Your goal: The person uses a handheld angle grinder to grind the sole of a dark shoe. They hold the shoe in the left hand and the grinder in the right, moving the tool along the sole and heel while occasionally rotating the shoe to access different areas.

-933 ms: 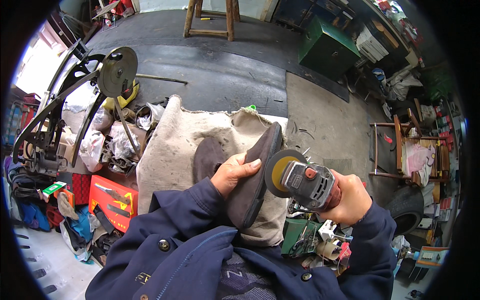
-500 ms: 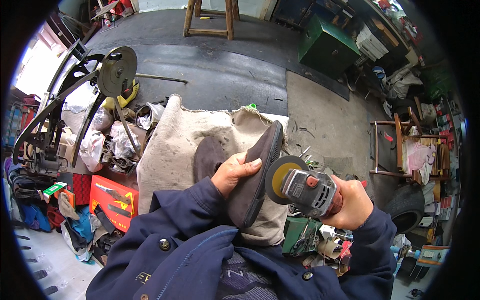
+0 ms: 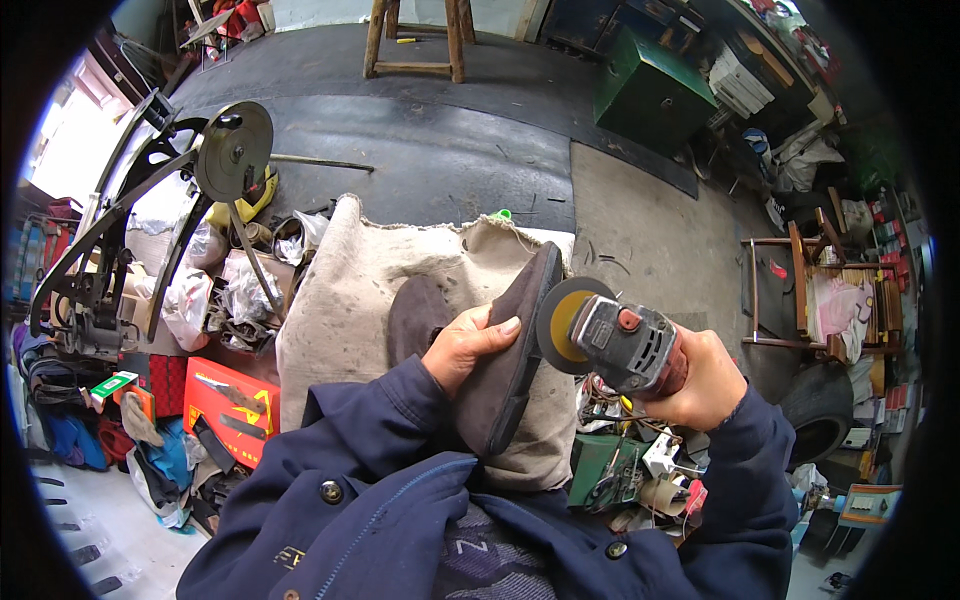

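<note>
Just below the middle of the frame, the left hand point(image 3: 470, 345) is wrapped around a dark, flat shoe sole of rubbery material point(image 3: 510, 350), fingers laid across its face and thumb behind, holding it on edge. To its right, the right hand point(image 3: 705, 385) grips the grey and red body of an angle grinder point(image 3: 625, 345), whose yellow-centred round disc point(image 3: 565, 322) sits against or just beside the sole's upper edge; I cannot tell whether they touch.

My judgement is that the nearness of the bare left fingers to the disc is the main risk: if the disc snags the soft edge, the sole could be jerked from the grip or the tool could kick toward the fingers. The dark blue jacket sleeve point(image 3: 370, 430) also lies close enough to catch if the tool drifts down.

Beneath the hands, a beige, frayed cloth point(image 3: 350, 290) drapes the bench, so the footing for the work is soft, not firm. Lower right, loose wires and small parts point(image 3: 640, 460) crowd the bench edge. Toward the upper left stands a black metal frame with a round disc point(image 3: 232, 150); above it, dark concrete floor point(image 3: 450, 140), a wooden stool point(image 3: 415, 40) and a green metal box point(image 3: 650, 90).
</note>
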A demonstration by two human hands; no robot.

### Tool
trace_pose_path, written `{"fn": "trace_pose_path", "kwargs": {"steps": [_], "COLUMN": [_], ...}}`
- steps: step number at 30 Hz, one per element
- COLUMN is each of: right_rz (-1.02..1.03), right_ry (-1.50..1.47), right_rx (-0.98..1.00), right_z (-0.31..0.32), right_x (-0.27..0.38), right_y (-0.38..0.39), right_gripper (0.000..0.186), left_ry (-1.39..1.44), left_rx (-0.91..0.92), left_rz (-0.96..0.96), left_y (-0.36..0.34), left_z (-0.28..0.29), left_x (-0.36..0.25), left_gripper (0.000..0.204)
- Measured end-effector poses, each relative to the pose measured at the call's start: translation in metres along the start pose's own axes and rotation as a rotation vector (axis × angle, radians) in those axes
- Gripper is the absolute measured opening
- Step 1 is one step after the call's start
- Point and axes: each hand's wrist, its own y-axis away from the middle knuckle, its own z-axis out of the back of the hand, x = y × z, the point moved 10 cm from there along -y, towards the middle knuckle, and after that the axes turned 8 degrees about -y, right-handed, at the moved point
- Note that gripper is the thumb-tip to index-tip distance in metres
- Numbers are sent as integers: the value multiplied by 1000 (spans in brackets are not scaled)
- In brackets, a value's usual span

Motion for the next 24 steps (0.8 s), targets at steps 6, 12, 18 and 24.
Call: {"fn": "trace_pose_path", "kwargs": {"steps": [6, 12, 18, 24], "right_rz": [23, 51, 70, 16], "right_ry": [-55, 145, 115, 167], "right_rx": [-22, 67, -22, 45], "right_z": [1, -14, -13, -16], "right_x": [3, 17, 24, 16], "right_y": [10, 24, 23, 21], "right_gripper": [59, 61, 54, 54], "left_ry": [2, 12, 5, -5], "left_rx": [-17, -7, 8, 7], "left_rz": [0, 3, -2, 1], "left_y": [0, 1, 2, 1], "left_z": [1, -1, -4, -2], "left_x": [1, -1, -3, 0], "left_gripper": [50, 52, 52, 50]}}
